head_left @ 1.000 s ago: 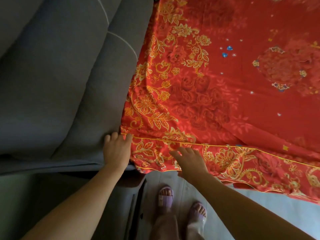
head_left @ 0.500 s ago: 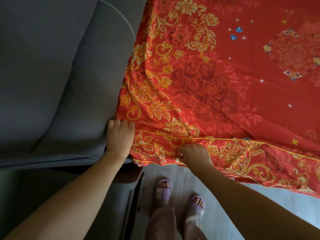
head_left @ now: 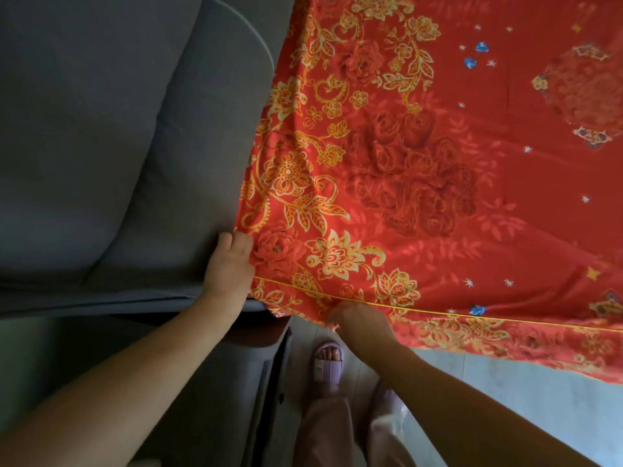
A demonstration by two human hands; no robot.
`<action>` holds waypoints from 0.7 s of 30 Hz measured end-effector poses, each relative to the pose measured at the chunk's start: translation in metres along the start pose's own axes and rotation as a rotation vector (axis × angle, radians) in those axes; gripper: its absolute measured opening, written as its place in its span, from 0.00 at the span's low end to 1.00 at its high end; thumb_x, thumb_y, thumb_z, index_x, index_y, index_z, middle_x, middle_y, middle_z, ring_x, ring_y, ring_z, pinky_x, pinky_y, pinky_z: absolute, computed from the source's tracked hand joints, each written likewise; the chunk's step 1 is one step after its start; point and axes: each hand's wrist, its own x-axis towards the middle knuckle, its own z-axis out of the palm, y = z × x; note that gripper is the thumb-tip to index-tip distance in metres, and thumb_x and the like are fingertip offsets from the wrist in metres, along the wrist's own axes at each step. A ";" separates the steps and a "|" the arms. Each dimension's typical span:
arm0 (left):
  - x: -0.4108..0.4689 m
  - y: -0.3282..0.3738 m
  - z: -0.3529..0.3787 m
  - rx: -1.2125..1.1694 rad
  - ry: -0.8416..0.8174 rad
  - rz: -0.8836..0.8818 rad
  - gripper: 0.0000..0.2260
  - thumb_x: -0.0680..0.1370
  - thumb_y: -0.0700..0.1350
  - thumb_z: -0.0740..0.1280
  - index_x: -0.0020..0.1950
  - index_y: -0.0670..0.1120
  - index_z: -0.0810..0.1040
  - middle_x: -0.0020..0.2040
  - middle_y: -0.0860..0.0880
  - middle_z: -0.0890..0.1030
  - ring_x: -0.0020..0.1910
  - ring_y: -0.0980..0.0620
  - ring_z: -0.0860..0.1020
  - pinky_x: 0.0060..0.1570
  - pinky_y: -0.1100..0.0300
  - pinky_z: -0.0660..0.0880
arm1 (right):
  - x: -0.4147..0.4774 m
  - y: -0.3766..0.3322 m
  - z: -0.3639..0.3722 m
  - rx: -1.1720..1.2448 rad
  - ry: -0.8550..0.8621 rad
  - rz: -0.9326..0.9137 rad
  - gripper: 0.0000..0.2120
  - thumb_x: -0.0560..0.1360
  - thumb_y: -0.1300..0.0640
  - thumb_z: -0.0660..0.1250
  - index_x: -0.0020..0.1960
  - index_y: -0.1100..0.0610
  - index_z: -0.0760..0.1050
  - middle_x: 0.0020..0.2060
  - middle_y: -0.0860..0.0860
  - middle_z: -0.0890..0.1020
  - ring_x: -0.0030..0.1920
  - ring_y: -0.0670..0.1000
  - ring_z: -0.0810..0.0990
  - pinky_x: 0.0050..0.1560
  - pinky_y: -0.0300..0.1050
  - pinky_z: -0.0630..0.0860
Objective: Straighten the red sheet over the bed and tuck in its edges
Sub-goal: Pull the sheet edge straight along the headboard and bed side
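The red sheet (head_left: 438, 170), printed with gold flowers and dark roses, covers the bed on the right; its border hangs over the near edge. My left hand (head_left: 229, 267) presses at the sheet's corner, fingers curled into the gap between the sheet and the grey padded headboard (head_left: 135, 146). My right hand (head_left: 357, 321) pinches the hanging border just below the yellow piping, fingers closed on the cloth. The mattress under the sheet is hidden.
The grey padded headboard fills the left side. Below it sits a dark piece of furniture (head_left: 256, 382). My feet in purple slippers (head_left: 327, 362) stand on the pale floor (head_left: 505, 392) close to the bed's edge.
My right hand went from spread flat on the border to pinching it. My left hand pushed deeper into the corner gap. The view shifted closer to the bed.
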 end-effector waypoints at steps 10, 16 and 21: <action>-0.009 0.011 0.001 -0.109 0.047 0.050 0.16 0.69 0.43 0.68 0.56 0.47 0.82 0.49 0.45 0.85 0.51 0.42 0.82 0.60 0.46 0.73 | 0.008 0.004 -0.011 0.038 0.165 -0.096 0.16 0.72 0.64 0.64 0.54 0.48 0.79 0.50 0.50 0.83 0.47 0.56 0.82 0.40 0.49 0.79; 0.022 0.018 -0.021 -0.256 0.117 0.090 0.13 0.78 0.43 0.58 0.59 0.43 0.75 0.57 0.42 0.78 0.56 0.40 0.77 0.56 0.46 0.72 | 0.019 0.009 -0.033 0.055 0.329 0.047 0.13 0.71 0.62 0.66 0.54 0.52 0.78 0.54 0.52 0.79 0.54 0.59 0.77 0.47 0.52 0.76; 0.043 0.015 -0.016 -0.341 -0.059 -0.111 0.15 0.80 0.40 0.51 0.65 0.39 0.67 0.66 0.34 0.68 0.58 0.36 0.75 0.55 0.46 0.74 | 0.018 0.026 -0.043 0.046 0.268 0.075 0.15 0.73 0.58 0.66 0.59 0.49 0.75 0.61 0.51 0.76 0.61 0.57 0.72 0.57 0.52 0.71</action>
